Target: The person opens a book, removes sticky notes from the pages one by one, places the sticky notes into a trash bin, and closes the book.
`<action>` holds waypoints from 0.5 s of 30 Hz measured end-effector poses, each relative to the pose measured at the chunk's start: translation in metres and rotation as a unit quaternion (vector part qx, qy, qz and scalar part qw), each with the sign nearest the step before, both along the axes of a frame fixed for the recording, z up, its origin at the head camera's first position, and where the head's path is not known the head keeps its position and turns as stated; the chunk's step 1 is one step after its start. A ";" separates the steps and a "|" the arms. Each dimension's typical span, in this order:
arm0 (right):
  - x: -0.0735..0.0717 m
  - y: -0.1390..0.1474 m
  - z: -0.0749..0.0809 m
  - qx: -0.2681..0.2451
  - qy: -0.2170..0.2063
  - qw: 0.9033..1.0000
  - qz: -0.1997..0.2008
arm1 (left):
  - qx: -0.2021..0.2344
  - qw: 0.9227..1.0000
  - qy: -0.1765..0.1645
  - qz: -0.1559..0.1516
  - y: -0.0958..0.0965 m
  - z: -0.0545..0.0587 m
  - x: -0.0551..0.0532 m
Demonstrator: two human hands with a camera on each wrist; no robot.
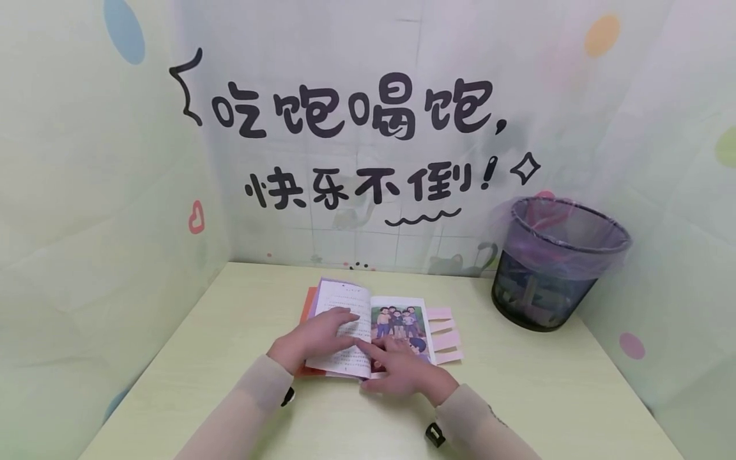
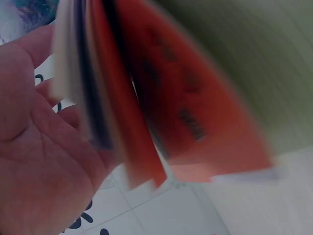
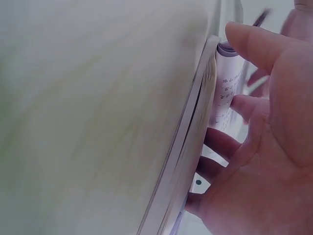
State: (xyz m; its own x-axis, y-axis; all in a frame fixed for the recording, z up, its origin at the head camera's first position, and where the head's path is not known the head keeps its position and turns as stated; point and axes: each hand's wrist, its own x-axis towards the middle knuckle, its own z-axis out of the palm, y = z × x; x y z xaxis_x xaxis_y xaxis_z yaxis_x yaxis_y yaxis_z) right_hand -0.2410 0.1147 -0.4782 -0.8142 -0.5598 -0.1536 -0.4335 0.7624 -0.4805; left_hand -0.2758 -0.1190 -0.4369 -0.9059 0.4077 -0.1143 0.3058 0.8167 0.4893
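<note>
An open book (image 1: pixel 345 295) lies on the table, a text page on the left and a colour picture of several people on the right. My left hand (image 1: pixel 319 333) rests across the text page with its fingers extended. With fingers spread, my right hand (image 1: pixel 397 369) presses near the lower spine and covers part of the picture (image 1: pixel 398 319). Pink paper tabs (image 1: pixel 447 338) stick out from the book's right edge. In the left wrist view, orange-red pages or cover (image 2: pixel 190 98) fan out beside the palm, blurred. The right wrist view shows the book's page edges (image 3: pixel 198 110) beside the fingers.
A dark mesh waste bin (image 1: pixel 535 294) with a purple liner stands at the table's back right. The pale table (image 1: pixel 190 358) is bordered by printed curtains (image 1: pixel 356 243) at the back and both sides.
</note>
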 end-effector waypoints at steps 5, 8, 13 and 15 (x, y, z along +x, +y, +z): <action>0.001 -0.001 0.000 -0.001 -0.001 1.000 0.001 | 0.001 0.999 -0.040 0.013 -0.006 -0.013 -0.005; 0.001 -0.001 -0.001 0.000 -0.006 1.000 -0.007 | 0.014 0.999 -0.049 0.013 -0.009 -0.020 -0.007; 0.001 -0.001 -0.003 0.008 -0.014 1.000 -0.025 | 0.019 0.998 -0.059 0.017 -0.015 -0.026 -0.009; 0.001 0.000 -0.003 0.010 -0.015 1.000 -0.025 | 0.018 0.998 -0.063 0.022 -0.016 -0.028 -0.009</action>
